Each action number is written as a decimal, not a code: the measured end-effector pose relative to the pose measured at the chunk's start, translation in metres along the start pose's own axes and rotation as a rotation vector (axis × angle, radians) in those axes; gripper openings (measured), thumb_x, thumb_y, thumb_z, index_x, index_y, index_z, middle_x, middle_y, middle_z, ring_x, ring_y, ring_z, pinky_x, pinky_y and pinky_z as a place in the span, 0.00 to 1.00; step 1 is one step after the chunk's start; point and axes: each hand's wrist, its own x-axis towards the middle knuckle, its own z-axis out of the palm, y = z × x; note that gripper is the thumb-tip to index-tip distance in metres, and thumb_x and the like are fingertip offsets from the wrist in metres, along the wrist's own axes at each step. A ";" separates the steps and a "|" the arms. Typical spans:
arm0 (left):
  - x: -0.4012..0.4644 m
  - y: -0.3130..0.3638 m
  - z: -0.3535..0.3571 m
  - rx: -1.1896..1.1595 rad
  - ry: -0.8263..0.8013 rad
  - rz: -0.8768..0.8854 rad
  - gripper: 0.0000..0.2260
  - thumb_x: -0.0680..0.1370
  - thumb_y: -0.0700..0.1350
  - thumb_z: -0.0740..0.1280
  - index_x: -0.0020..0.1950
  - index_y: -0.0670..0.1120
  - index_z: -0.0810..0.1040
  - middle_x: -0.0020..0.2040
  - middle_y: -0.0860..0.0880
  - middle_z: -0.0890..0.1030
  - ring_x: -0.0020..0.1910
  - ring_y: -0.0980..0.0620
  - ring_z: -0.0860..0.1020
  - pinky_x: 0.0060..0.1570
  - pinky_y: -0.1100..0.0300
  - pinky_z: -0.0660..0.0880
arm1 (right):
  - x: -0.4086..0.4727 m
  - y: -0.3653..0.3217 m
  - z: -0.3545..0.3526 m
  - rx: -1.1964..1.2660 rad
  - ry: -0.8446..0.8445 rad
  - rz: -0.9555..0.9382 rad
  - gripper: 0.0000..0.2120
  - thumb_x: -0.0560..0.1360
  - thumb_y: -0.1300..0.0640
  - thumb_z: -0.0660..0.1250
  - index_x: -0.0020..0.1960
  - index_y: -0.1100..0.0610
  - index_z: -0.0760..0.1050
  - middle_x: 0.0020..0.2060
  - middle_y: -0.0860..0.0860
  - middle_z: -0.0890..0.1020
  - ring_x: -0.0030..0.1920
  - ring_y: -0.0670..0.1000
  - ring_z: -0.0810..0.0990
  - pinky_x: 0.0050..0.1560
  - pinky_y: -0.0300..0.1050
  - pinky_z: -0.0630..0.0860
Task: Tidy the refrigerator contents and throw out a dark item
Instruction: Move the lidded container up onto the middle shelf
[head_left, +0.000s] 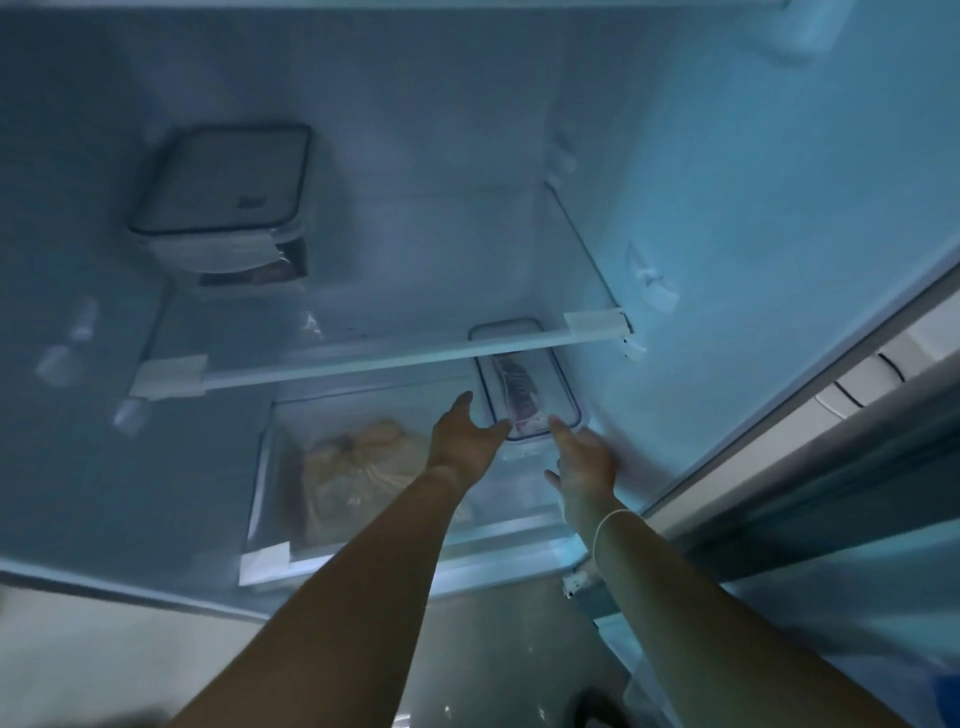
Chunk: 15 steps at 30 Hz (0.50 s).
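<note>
We see the refrigerator interior (415, 130) washed in pale blue-teal, brightest along the right of the frame. At upper left sits a clear container (223, 208) with a grey lid edged in a dark line, and at centre right a clear lidded box (524, 384) shows dark red and white stripes inside. Lower centre, a beige-tan bag (358, 478) lies behind white shelf trim (415, 358), and a thin white band (605, 525) circles one wrist.
</note>
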 end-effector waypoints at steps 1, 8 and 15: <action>0.003 0.000 0.003 -0.046 -0.005 -0.013 0.34 0.74 0.50 0.69 0.76 0.46 0.58 0.74 0.41 0.66 0.70 0.42 0.69 0.68 0.49 0.69 | 0.001 0.000 0.001 -0.022 0.000 -0.018 0.28 0.67 0.44 0.72 0.61 0.57 0.72 0.36 0.46 0.70 0.42 0.51 0.74 0.63 0.57 0.75; 0.013 -0.001 0.010 -0.432 -0.049 -0.223 0.36 0.74 0.41 0.70 0.76 0.43 0.55 0.72 0.39 0.67 0.62 0.43 0.74 0.53 0.58 0.76 | 0.006 0.003 0.004 -0.040 0.040 -0.075 0.34 0.66 0.47 0.74 0.66 0.62 0.70 0.53 0.51 0.72 0.59 0.54 0.74 0.65 0.58 0.73; 0.004 -0.018 -0.011 -0.454 -0.036 -0.266 0.31 0.74 0.40 0.71 0.73 0.38 0.61 0.71 0.38 0.69 0.66 0.42 0.72 0.53 0.57 0.74 | -0.024 0.009 0.007 0.029 -0.028 0.000 0.16 0.72 0.57 0.69 0.51 0.57 0.63 0.42 0.52 0.69 0.46 0.51 0.72 0.59 0.55 0.75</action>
